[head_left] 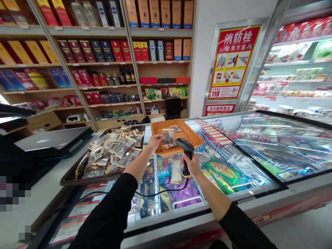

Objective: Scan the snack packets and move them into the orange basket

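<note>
Over a tan basket [195, 139], left hand [155, 143] pinches a packet [169, 135] by one edge, likely baring it to the scanner [187, 148] right hand [192, 164] grips.

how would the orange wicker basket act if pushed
The orange wicker basket is probably light and fairly stiff, given its woven build. It may slide readily on the smooth glass top. Its wide, shallow shape makes tipping seem unlikely.

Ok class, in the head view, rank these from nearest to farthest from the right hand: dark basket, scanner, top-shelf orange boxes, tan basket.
1. Scanner: gripped in the right hand.
2. Tan basket: just beyond, slightly left.
3. Dark basket: farther left.
4. Top-shelf orange boxes: far back.
</note>
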The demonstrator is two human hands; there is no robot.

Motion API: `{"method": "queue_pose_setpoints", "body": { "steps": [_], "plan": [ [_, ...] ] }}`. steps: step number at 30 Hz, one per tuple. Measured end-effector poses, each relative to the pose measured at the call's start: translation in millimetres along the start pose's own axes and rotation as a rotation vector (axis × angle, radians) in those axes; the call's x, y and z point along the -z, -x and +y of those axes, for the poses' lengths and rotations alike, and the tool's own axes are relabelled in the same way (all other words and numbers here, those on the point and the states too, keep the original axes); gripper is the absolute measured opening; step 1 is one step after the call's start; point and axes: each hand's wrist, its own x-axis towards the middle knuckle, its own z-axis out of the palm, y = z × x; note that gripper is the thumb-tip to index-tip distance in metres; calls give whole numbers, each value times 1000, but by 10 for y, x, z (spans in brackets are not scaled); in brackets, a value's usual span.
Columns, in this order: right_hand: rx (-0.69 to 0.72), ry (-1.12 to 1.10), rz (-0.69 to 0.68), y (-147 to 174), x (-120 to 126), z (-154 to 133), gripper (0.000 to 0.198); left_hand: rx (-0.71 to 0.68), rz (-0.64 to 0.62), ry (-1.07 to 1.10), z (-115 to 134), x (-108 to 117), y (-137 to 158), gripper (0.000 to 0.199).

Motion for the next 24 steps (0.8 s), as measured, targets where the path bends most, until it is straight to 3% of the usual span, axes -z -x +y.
{"method": "queue_pose_setpoints", "body": {
  "steps": [3,9,24],
  "plan": [
    [8,81,-24,24,-15,-35,32,43,35,155,-52,14,-44,29],
    [44,251,-57,68,-29,-79,26,47,72,260,-131,11,-87,29],
    [29,254,-86,60,-26,-20,28,4,93,211,-169,43,-83,34]
  ]
}}
